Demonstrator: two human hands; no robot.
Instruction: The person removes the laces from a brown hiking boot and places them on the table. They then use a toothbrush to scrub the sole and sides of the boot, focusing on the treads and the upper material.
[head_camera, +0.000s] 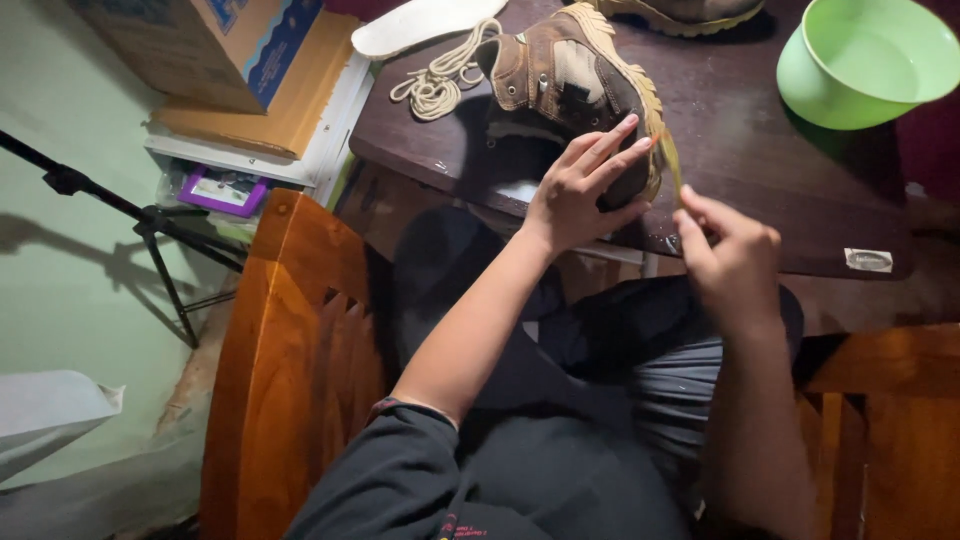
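My left hand (580, 190) lies spread, fingers flat on the brown suede boot's (570, 80) heel; my right hand (730, 250) pinches a thin yellow-green brush handle (671, 160) against its ridged tan sole.

A brown cardboard box (205, 45) with a blue printed panel stands at the top left, on flat cardboard. Under it lies a small purple-framed package (223, 190). A small white label (868, 260) sticks on the dark counter (760, 170), at its right edge.
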